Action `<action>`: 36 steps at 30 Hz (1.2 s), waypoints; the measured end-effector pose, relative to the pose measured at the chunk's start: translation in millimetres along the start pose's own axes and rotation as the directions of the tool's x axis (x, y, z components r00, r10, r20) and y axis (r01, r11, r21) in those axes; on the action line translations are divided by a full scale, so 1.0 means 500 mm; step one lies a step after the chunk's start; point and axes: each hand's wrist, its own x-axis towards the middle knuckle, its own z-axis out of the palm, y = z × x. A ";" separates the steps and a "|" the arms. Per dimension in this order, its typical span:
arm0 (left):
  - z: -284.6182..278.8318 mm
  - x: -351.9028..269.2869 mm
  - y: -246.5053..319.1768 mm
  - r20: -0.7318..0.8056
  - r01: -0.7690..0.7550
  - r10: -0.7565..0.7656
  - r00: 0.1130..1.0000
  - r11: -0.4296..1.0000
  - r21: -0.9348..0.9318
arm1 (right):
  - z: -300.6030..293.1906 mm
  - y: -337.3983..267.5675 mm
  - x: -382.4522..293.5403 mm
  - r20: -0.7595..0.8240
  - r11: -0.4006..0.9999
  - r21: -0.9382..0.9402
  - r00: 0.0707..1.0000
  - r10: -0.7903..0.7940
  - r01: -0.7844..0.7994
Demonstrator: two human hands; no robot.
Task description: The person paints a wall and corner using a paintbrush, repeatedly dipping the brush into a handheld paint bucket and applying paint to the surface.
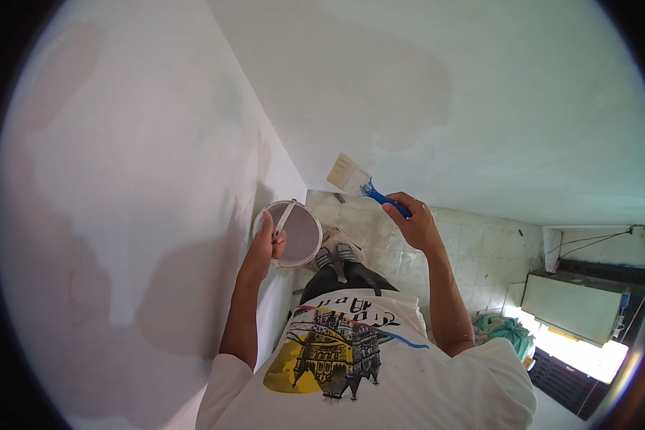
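My right hand (413, 221) is closed around the blue handle of a wide paintbrush (349, 174). Its pale bristles, coated near the base, point up and left in front of the wall (462, 123), with no contact that I can make out. My left hand (266, 243) grips the white handle of a round paint bucket (301, 236), holding it beside the left wall (113, 188). Inside the bucket is a greyish-pink surface, probably paint. Both walls are pale and show darker, uneven patches. They meet at a corner beyond the bucket.
Under my sandalled feet is a mat-like piece (349, 239) on the tiled floor (473, 242). Farther right are green plastic bags (508, 333), a pale panel or box (572, 306), hanging cables (591, 239) and a dark slatted object (561, 379).
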 end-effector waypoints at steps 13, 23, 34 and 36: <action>-0.010 0.050 0.022 -0.101 0.035 -0.041 0.994 0.997 -0.062 | 0.037 0.041 0.069 0.040 0.998 0.053 0.999 0.023 -0.025; 0.064 0.136 0.120 -0.157 -0.009 -0.014 0.987 0.989 -0.146 | -0.074 -0.023 0.168 0.317 0.999 -0.003 0.948 -0.030 0.033; 0.209 0.151 0.276 -0.094 -0.031 0.022 0.995 0.995 -0.095 | 0.064 -0.065 0.306 0.591 0.718 -0.409 0.763 -0.263 0.564; 0.197 0.137 0.284 -0.082 -0.042 0.034 0.996 0.993 -0.110 | 0.104 -0.085 0.309 0.625 0.661 -0.478 0.753 -0.207 0.579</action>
